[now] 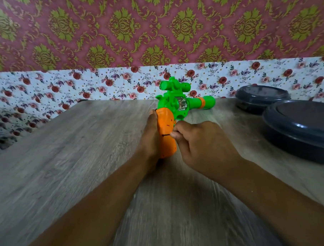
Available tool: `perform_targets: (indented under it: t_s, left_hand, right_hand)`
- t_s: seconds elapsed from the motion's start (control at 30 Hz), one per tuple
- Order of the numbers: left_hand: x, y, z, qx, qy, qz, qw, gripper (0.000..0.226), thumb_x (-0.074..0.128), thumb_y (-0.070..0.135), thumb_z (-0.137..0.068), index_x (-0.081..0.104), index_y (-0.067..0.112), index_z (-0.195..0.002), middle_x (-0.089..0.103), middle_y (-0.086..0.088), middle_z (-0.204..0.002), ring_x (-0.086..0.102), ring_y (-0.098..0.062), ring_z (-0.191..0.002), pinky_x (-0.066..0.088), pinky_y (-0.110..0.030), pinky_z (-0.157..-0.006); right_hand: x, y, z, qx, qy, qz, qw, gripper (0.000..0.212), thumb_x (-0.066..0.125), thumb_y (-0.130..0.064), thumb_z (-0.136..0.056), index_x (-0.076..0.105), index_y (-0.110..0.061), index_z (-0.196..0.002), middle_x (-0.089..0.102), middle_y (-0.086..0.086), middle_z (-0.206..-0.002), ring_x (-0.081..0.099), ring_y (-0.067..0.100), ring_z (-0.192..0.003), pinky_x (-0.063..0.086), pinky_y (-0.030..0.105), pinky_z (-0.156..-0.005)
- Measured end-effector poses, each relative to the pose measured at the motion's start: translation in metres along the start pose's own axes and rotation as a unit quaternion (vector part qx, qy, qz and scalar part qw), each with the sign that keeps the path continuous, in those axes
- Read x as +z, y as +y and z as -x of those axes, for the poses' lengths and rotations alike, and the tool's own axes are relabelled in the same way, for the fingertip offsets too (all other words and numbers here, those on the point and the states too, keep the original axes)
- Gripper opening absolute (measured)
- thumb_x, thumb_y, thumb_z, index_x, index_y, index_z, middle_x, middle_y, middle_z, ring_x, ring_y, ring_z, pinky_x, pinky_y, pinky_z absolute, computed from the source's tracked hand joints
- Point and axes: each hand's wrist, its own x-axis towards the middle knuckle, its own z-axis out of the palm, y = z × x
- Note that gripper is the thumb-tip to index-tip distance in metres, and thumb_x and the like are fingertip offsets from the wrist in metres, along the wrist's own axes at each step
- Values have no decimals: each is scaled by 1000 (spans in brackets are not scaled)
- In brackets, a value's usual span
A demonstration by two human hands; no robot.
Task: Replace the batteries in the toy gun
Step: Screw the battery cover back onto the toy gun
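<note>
Toy gun [178, 106] sits mid-table, held above the wooden table [67, 156] — green body with a scope on top, orange grip pointing toward the camera, green barrel with an orange ring pointing right. A small clear window shows on the side of the green body.

Left hand [151, 139] is on the left side of the orange grip, fingers wrapped around behind it and mostly hidden; a fingertip shows at the top left edge of the grip. It grasps the grip. Right hand [203, 145] is at the right side of the grip, fingers curled in, thumb and forefinger tips pressed against the grip's edge near a dark seam line — pinching or prying at that edge; cannot tell which, the frame is motion-blurred. Something thin and dark shows between those fingertips, too small to tell.

Two dark grey round lidded containers sit at the right of the table, well apart from the gun: near container [298, 128] in front, far container [260, 98] behind it by the wall. Floral wall strip [66, 89] runs behind the table, with patterned pink-and-gold wallpaper [124, 28] above.
</note>
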Motion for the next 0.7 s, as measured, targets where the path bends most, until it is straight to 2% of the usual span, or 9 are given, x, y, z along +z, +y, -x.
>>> perform_targets:
  t_s: [0.03, 0.1, 0.2, 0.27, 0.33, 0.4, 0.53, 0.6, 0.7]
  left_hand:
    - [0, 0, 1, -2, 0, -5, 1000, 59, 16, 52, -98, 57, 15, -118, 63, -14, -118, 60, -25, -110, 46, -39, -98]
    - [1, -1, 2, 2, -5, -13, 1000, 60, 16, 53, -97, 55, 16, -124, 64, -12, -117, 62, -22, -107, 48, -33, -88]
    - [2, 1, 4, 8, -1, -14, 1000, 62, 17, 53, -97, 48, 13, -133, 61, -10, -122, 60, -25, -111, 49, -35, -88]
    - [5, 1, 5, 11, 21, -12, 1000, 67, 22, 59, -95, 51, 11, -130, 61, -10, -123, 58, -29, -115, 45, -42, -100]
    - [4, -3, 2, 17, 28, -13, 999, 75, 32, 71, -85, 55, 14, -129, 64, -14, -122, 60, -31, -114, 41, -50, -106]
    - [3, -5, -1, 23, 41, -19, 999, 69, 28, 66, -90, 56, 15, -128, 64, -16, -120, 61, -31, -113, 41, -51, -105]
    - [1, -2, 0, 25, 31, -17, 999, 63, 19, 55, -96, 58, 13, -123, 65, -17, -115, 61, -30, -108, 44, -46, -100]
    - [2, -1, 2, 32, 24, -11, 999, 56, 19, 50, -98, 64, 17, -104, 69, -11, -97, 65, -24, -92, 48, -40, -93]
    - [2, -4, 1, 31, -3, 9, 999, 48, 19, 46, -99, 59, 23, -85, 65, -1, -85, 60, -15, -80, 47, -29, -81]
  right_hand:
    - [0, -2, -1, 20, 9, -15, 1000, 33, 36, -32, -85, 52, -9, -67, 51, 13, -46, 43, 30, -36, 27, 28, -40]
    - [1, -5, -3, 52, 27, -15, 998, 32, 38, -35, -87, 37, -16, -61, 40, 10, -46, 33, 25, -40, 15, 24, -41]
    - [4, -8, -5, 113, -4, -17, 993, 44, 39, -41, -91, 27, -18, -56, 35, 9, -55, 43, 30, -53, 25, 32, -50]
    - [3, -3, -7, 194, -40, -62, 978, 49, 39, -45, -94, 41, -15, -55, 45, 14, -58, 56, 33, -63, 43, 34, -60]
    - [-2, 1, -7, 241, -59, -117, 962, 51, 38, -48, -93, 60, -7, -72, 51, 12, -60, 63, 36, -70, 52, 38, -73]
    - [-8, 0, -8, 193, -78, -110, 972, 46, 39, -48, -92, 62, -8, -90, 58, 7, -68, 63, 32, -75, 51, 39, -73]
    - [-18, 6, -9, 47, -138, -25, 989, 25, 46, -35, -94, 40, -20, -112, 63, 2, -92, 59, 26, -86, 44, 35, -66]
    - [-17, 9, -9, -26, -113, 56, 992, 17, 45, -23, -95, 40, -21, -111, 60, 3, -98, 58, 25, -85, 40, 33, -59]
    - [-15, 13, -3, -103, -85, 125, 983, 19, 63, -13, -80, 49, -17, -92, 59, 4, -80, 58, 26, -67, 39, 31, -43]
